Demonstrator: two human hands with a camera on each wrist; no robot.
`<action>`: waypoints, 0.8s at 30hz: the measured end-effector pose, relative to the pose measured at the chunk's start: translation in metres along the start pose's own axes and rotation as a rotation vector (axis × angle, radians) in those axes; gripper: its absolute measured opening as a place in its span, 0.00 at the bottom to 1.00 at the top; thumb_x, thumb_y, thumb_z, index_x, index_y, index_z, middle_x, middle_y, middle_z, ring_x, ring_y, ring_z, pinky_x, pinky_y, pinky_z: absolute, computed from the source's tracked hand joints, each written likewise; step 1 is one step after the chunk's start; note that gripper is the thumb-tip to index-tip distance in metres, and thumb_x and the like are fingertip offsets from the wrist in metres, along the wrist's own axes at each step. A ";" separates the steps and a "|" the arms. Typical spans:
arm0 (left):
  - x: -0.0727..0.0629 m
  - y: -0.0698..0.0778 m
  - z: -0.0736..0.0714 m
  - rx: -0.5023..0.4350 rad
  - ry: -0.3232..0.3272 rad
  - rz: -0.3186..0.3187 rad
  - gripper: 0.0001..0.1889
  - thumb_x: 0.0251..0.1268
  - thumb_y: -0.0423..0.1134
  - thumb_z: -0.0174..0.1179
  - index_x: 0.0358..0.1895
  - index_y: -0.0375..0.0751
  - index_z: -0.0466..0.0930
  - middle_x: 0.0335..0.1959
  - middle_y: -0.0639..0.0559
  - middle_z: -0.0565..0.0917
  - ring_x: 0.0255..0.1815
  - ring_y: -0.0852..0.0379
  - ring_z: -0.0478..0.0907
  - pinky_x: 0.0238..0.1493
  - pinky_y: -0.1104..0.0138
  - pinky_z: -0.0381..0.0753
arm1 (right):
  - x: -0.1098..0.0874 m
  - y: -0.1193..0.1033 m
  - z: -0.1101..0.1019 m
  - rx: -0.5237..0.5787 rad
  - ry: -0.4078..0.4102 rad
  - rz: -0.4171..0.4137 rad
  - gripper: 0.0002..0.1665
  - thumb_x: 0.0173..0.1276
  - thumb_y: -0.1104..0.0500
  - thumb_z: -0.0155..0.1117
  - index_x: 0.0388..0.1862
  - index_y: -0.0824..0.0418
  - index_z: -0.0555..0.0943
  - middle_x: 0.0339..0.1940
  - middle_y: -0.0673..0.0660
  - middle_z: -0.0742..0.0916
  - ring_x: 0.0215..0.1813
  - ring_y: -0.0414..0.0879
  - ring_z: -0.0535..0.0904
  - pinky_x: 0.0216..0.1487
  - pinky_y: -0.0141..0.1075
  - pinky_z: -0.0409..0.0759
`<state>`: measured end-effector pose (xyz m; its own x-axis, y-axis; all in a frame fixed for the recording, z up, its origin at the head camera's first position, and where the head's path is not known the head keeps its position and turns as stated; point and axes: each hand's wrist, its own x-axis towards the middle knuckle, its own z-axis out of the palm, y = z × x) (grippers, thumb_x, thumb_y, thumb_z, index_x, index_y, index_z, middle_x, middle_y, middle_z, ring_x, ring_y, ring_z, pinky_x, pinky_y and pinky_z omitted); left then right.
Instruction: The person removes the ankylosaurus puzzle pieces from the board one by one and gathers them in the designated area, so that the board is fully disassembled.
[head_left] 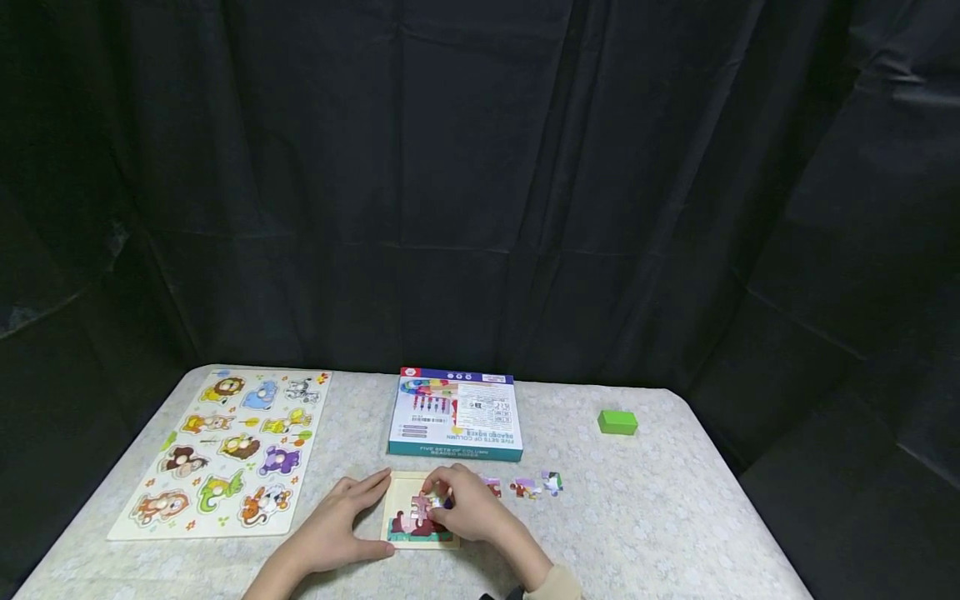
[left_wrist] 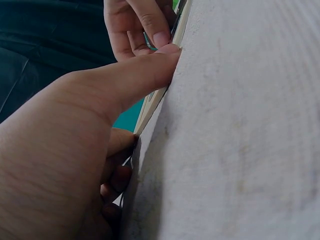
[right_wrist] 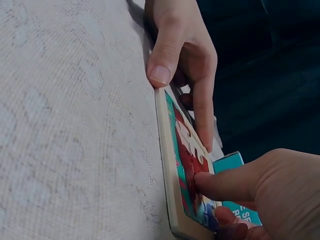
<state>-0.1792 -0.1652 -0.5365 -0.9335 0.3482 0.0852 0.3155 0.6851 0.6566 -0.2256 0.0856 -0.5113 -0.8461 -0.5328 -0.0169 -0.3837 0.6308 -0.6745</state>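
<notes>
A small wooden puzzle tray (head_left: pixel 423 546) lies on the table, partly filled with a picture in dark red, pink and teal. My left hand (head_left: pixel 341 521) holds it from the left, thumb at the near corner and index finger at the far one; the thumb (left_wrist: pixel 145 70) shows along the edge in the left wrist view. Over the tray, my right hand (head_left: pixel 468 504) pinches a pinkish puzzle piece (head_left: pixel 419 507) between thumb and index finger. In the right wrist view the right thumb (right_wrist: pixel 220 185) sits low on the picture, its other fingers partly hidden.
Loose puzzle pieces (head_left: pixel 525 487) lie right of the tray. Behind it is a flat boxed set (head_left: pixel 456 417). A large animal peg puzzle board (head_left: pixel 225 458) takes up the left side, and a green block (head_left: pixel 617 422) sits at the right. Black curtain hangs behind the table.
</notes>
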 end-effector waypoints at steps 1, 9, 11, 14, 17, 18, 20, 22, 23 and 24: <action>0.000 0.000 0.000 0.002 0.000 0.001 0.54 0.48 0.63 0.80 0.79 0.41 0.71 0.78 0.51 0.74 0.54 0.62 0.68 0.62 0.56 0.76 | 0.000 0.000 0.000 -0.001 -0.001 0.000 0.14 0.64 0.65 0.76 0.46 0.54 0.85 0.36 0.48 0.79 0.36 0.39 0.73 0.39 0.33 0.72; 0.000 -0.002 0.002 0.006 0.004 -0.006 0.54 0.47 0.63 0.81 0.79 0.42 0.72 0.78 0.52 0.74 0.55 0.62 0.68 0.63 0.54 0.76 | 0.000 0.004 -0.002 0.039 -0.036 -0.035 0.14 0.67 0.68 0.74 0.47 0.55 0.84 0.36 0.48 0.80 0.37 0.39 0.73 0.40 0.33 0.72; 0.000 -0.001 0.002 0.002 0.000 -0.011 0.55 0.47 0.63 0.81 0.79 0.43 0.71 0.78 0.52 0.74 0.55 0.61 0.68 0.63 0.53 0.76 | 0.000 0.005 -0.004 0.059 -0.048 -0.038 0.14 0.66 0.69 0.74 0.47 0.56 0.84 0.36 0.49 0.79 0.36 0.39 0.72 0.40 0.32 0.72; 0.000 -0.001 0.002 -0.002 -0.007 -0.016 0.55 0.47 0.63 0.81 0.79 0.43 0.71 0.77 0.53 0.75 0.54 0.62 0.68 0.62 0.53 0.76 | 0.000 0.004 -0.005 0.087 -0.051 -0.028 0.15 0.65 0.71 0.73 0.46 0.57 0.85 0.36 0.49 0.79 0.35 0.38 0.71 0.39 0.32 0.72; 0.000 -0.001 0.002 -0.003 -0.011 -0.016 0.56 0.47 0.64 0.81 0.80 0.43 0.70 0.76 0.52 0.75 0.54 0.62 0.68 0.62 0.54 0.76 | -0.001 0.002 -0.004 0.096 -0.036 -0.020 0.16 0.63 0.73 0.72 0.46 0.58 0.84 0.36 0.49 0.79 0.35 0.37 0.71 0.38 0.32 0.72; 0.000 -0.001 0.001 -0.001 -0.012 -0.015 0.56 0.47 0.64 0.81 0.80 0.43 0.70 0.75 0.52 0.76 0.54 0.62 0.68 0.62 0.54 0.76 | -0.001 0.001 -0.003 0.097 -0.030 -0.018 0.16 0.63 0.74 0.71 0.46 0.59 0.84 0.36 0.49 0.79 0.35 0.37 0.71 0.38 0.32 0.72; 0.000 -0.001 0.001 0.000 -0.013 -0.017 0.56 0.47 0.64 0.81 0.80 0.44 0.70 0.74 0.52 0.76 0.53 0.62 0.68 0.61 0.54 0.76 | -0.002 0.000 -0.002 0.091 -0.018 -0.011 0.16 0.62 0.75 0.70 0.46 0.59 0.84 0.36 0.49 0.80 0.35 0.37 0.72 0.39 0.32 0.73; 0.000 -0.002 0.000 0.001 -0.013 -0.016 0.56 0.47 0.64 0.80 0.80 0.44 0.70 0.74 0.52 0.76 0.53 0.62 0.68 0.61 0.54 0.76 | -0.002 0.000 -0.001 0.088 -0.012 -0.002 0.17 0.63 0.75 0.69 0.46 0.58 0.83 0.37 0.49 0.81 0.36 0.37 0.73 0.40 0.33 0.74; 0.000 -0.002 0.000 0.001 -0.014 -0.017 0.56 0.47 0.64 0.80 0.80 0.44 0.69 0.74 0.52 0.76 0.53 0.62 0.68 0.61 0.54 0.76 | -0.002 0.000 0.000 0.090 -0.011 0.004 0.16 0.63 0.75 0.69 0.46 0.58 0.83 0.37 0.49 0.81 0.36 0.37 0.73 0.40 0.33 0.74; 0.000 -0.001 0.000 0.000 -0.016 -0.019 0.56 0.48 0.64 0.80 0.80 0.44 0.69 0.75 0.52 0.76 0.53 0.62 0.68 0.61 0.54 0.76 | -0.001 0.000 0.000 0.096 -0.011 0.011 0.16 0.64 0.75 0.69 0.46 0.58 0.83 0.37 0.49 0.81 0.36 0.37 0.73 0.39 0.33 0.74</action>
<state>-0.1796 -0.1659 -0.5377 -0.9365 0.3454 0.0611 0.2981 0.6916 0.6579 -0.2245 0.0867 -0.5109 -0.8459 -0.5323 -0.0326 -0.3363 0.5800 -0.7420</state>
